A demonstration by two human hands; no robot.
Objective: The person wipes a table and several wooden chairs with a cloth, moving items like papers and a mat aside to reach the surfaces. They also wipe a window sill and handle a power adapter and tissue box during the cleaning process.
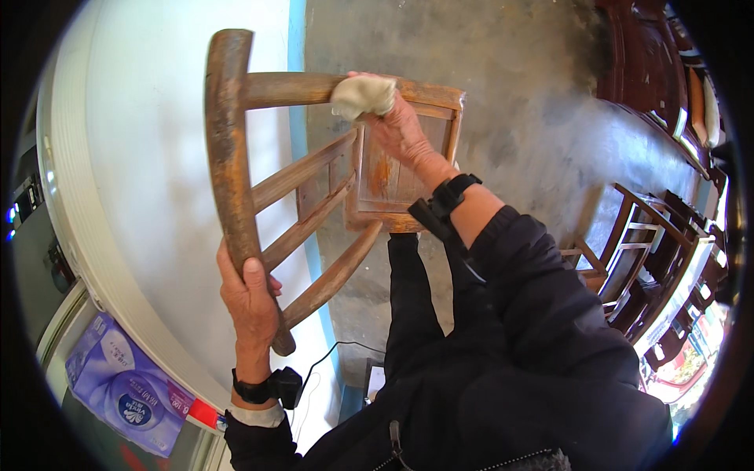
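Note:
A worn brown wooden chair (232, 147) stands before me, its curved crest rail near the camera and its panelled seat (383, 176) lower down. My left hand (252, 306) is wrapped around the crest rail near one end, with the thumb on top. In my right hand (400, 132) is a bunched cream cloth (363, 97). That cloth rests against a back post (288, 89), between the crest rail and the seat. Two slats (306, 171) and the other back post (333, 277) show between my arms. Finish on the rail and seat looks patchy and rubbed.
A white wall (177, 135) with a blue base stripe runs close on the left. On a ledge at lower left lies a purple tissue pack (129, 388). Dark wooden furniture (642, 65) and wooden frames (636, 235) stand on the right. Concrete floor (518, 88) extends beyond the chair.

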